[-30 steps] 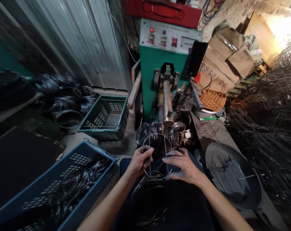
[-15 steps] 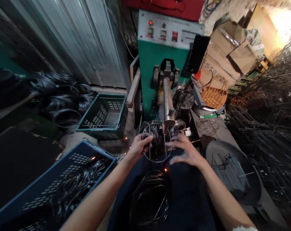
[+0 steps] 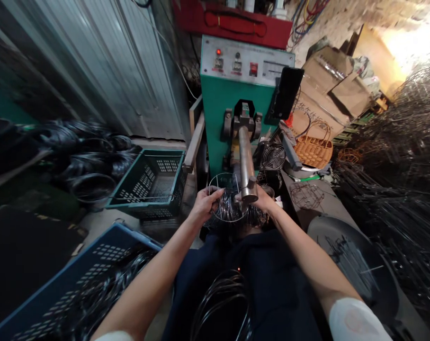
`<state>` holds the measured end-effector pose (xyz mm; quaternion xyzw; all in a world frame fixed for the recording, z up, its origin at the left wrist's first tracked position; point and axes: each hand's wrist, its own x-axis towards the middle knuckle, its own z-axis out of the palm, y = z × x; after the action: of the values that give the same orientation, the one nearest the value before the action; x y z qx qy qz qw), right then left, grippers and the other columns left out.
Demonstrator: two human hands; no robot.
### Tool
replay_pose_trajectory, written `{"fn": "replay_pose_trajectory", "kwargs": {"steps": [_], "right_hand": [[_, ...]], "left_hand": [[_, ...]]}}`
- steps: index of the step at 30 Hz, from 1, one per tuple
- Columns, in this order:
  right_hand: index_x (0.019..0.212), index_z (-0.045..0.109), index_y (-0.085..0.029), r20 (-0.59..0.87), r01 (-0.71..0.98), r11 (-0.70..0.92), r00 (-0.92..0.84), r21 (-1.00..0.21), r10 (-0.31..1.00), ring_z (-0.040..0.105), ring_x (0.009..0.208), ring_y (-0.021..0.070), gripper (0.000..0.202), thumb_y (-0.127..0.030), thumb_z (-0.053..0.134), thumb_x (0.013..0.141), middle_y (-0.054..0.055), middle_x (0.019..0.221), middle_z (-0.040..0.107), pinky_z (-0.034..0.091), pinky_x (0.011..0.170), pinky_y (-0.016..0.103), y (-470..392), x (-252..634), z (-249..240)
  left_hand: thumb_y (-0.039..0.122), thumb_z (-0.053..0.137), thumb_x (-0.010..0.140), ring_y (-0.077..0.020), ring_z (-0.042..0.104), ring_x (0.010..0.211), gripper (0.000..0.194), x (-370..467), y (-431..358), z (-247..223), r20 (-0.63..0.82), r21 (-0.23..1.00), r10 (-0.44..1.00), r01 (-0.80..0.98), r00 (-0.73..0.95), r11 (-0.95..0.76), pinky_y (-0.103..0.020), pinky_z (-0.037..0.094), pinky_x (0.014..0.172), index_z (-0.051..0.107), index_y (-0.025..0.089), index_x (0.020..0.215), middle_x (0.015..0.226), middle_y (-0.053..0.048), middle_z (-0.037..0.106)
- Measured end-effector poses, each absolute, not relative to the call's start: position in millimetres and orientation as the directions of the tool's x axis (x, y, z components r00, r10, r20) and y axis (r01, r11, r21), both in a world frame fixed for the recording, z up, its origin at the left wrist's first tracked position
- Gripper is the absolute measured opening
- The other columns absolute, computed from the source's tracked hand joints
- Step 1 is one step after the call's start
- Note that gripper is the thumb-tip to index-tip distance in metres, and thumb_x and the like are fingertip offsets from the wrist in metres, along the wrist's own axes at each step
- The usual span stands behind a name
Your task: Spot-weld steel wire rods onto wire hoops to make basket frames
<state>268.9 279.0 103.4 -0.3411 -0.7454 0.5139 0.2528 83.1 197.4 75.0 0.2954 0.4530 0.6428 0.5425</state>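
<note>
- My left hand (image 3: 208,202) pinches the wire ring (image 3: 228,221) at its left edge, with the thumb against the fingers.
- My right hand (image 3: 262,199) is beside the end of the rod (image 3: 246,163). The rod hides part of its fingers, so I cannot tell if they are closed on something.
- The ring is just below the machine (image 3: 215,109), at the left of the rod's end; if they touch, I cannot tell. Two short wires (image 3: 237,179) cross its upper edge.
- Behind and below the ring there are shiny wire bundles (image 3: 254,216).
- On my lap (image 3: 275,289) lies a loose wire coil (image 3: 220,290), and a small red spark (image 3: 238,269) is near its top.
- The green crate (image 3: 137,206) stands at my left, and nearer to me is the blue crate (image 3: 110,237), with dark wire pieces (image 3: 104,284) inside.
- At my right, the pan (image 3: 330,226) holds thin rods (image 3: 348,263).
- A phone (image 3: 289,92) is at the machine's right edge, above the woven basket (image 3: 314,152).
</note>
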Motion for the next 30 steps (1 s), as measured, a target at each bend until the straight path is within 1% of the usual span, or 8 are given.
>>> {"fn": "replay_pose_trajectory", "kwargs": {"steps": [6,13,17,19,22,25,27,30], "right_hand": [[0.071,0.064,-0.015,0.021,0.248,0.221,-0.619,-0.943,0.785,0.055,0.063,0.0157,0.024,-0.039,0.068,0.068,-0.001,0.061,0.059,0.046,0.060,0.025,277.3,267.2,105.7],[0.071,0.064,-0.016,0.067,0.283,0.294,-0.608,-0.913,0.791,0.055,0.067,0.0163,0.020,-0.036,0.068,0.069,-0.002,0.063,0.059,0.046,0.066,0.026,280.3,266.7,114.4],[0.064,0.061,-0.016,0.082,0.323,0.336,-0.603,-0.885,0.794,0.054,0.067,0.0170,0.022,-0.037,0.066,0.072,-0.002,0.062,0.057,0.045,0.065,0.027,281.4,264.1,114.0],[0.061,0.058,-0.017,0.086,0.343,0.353,-0.600,-0.871,0.796,0.054,0.067,0.0177,0.025,-0.038,0.066,0.071,-0.001,0.060,0.056,0.045,0.064,0.028,280.6,263.3,116.9],[0.065,0.059,-0.017,0.112,0.360,0.384,-0.589,-0.850,0.800,0.055,0.072,0.0195,0.023,-0.038,0.068,0.069,-0.001,0.064,0.057,0.045,0.069,0.029,274.5,271.9,130.4],[0.078,0.061,-0.018,0.168,0.354,0.418,-0.560,-0.836,0.811,0.056,0.081,0.0203,0.025,-0.042,0.064,0.074,0.001,0.076,0.061,0.045,0.076,0.031,257.5,300.1,146.0],[0.082,0.061,-0.018,0.186,0.373,0.427,-0.533,-0.823,0.825,0.057,0.081,0.0206,0.029,-0.048,0.060,0.078,0.002,0.080,0.062,0.046,0.076,0.031,239.6,327.3,147.6],[0.079,0.061,-0.017,0.059,0.438,0.332,-0.529,-0.835,0.847,0.058,0.076,0.0203,0.035,-0.052,0.055,0.083,0.003,0.075,0.062,0.047,0.070,0.029,208.8,370.5,130.2]], "left_hand": [[0.037,0.078,0.062,-0.0017,0.033,0.027,0.033,83.1,201.1,76.2,-0.136,0.902,0.960,-0.432,-0.244,0.018,-0.016,0.018,0.028,0.056,0.015,0.072,0.046,0.005,0.055],[0.036,0.077,0.062,-0.0014,0.031,0.026,0.031,79.9,209.4,77.6,-0.143,0.896,0.964,-0.444,-0.226,0.028,-0.016,0.017,0.028,0.055,0.015,0.070,0.044,0.005,0.054],[0.036,0.077,0.061,-0.0012,0.031,0.026,0.031,79.8,213.0,71.4,-0.153,0.894,0.964,-0.447,-0.219,0.040,-0.016,0.017,0.028,0.055,0.015,0.070,0.044,0.006,0.052],[0.037,0.077,0.061,-0.0010,0.030,0.026,0.032,80.7,213.5,67.0,-0.163,0.894,0.962,-0.445,-0.221,0.049,-0.016,0.015,0.028,0.055,0.015,0.070,0.045,0.005,0.053],[0.039,0.076,0.063,-0.0014,0.030,0.028,0.033,76.6,210.2,60.6,-0.168,0.900,0.955,-0.434,-0.245,0.047,-0.017,0.016,0.029,0.055,0.016,0.073,0.047,0.005,0.053],[0.042,0.075,0.063,-0.0023,0.033,0.029,0.034,60.7,199.4,54.9,-0.165,0.924,0.939,-0.380,-0.302,0.040,-0.017,0.020,0.030,0.055,0.016,0.073,0.048,0.005,0.054],[0.043,0.076,0.061,-0.0029,0.034,0.030,0.035,46.8,189.4,50.9,-0.166,0.949,0.921,-0.310,-0.353,0.053,-0.017,0.021,0.031,0.056,0.016,0.071,0.048,0.004,0.053],[0.044,0.077,0.057,-0.0041,0.035,0.032,0.036,30.4,176.7,46.2,-0.180,0.975,0.898,-0.192,-0.401,0.110,-0.018,0.022,0.033,0.058,0.015,0.067,0.048,0.004,0.053]]}}
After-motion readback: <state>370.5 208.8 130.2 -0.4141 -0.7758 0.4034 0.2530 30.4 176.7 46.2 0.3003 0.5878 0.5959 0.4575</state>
